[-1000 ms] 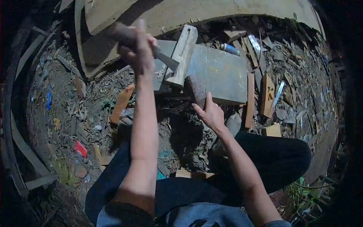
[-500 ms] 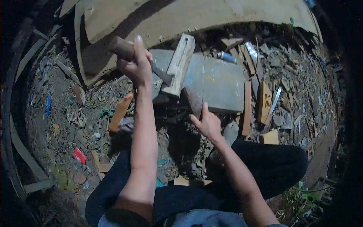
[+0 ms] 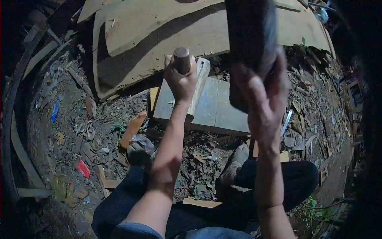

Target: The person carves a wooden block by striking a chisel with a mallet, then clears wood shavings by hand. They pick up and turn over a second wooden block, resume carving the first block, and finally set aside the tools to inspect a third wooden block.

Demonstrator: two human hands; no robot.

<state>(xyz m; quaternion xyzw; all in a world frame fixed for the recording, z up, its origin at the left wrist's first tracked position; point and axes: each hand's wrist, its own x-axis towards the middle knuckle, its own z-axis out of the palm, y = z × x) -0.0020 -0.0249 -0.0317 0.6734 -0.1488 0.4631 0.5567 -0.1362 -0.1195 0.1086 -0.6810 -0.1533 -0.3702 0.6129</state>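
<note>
My left hand (image 3: pixel 180 84) is closed around the upright handle of a chisel (image 3: pixel 182 59), whose round butt end faces me. The chisel's blade is hidden behind the hand. Just to its right, a pale slotted length of wood (image 3: pixel 201 81) lies across a flat grey work block (image 3: pixel 229 113). Raised close to the camera, my right hand (image 3: pixel 264 105) grips a dark, thick wooden mallet (image 3: pixel 252 36), which is blurred and covers part of the block.
Large thin sheets of board (image 3: pixel 159 47) lie beyond the block. Wood chips and offcuts cover the ground, with an orange-brown offcut (image 3: pixel 133 129) at left and a red wrapper (image 3: pixel 83 169) nearer me. My bent leg (image 3: pixel 296 177) is at lower right.
My right hand has swung the mallet up from beside the block towards the camera. My left hand has moved right with the chisel and brought its handle more upright.
</note>
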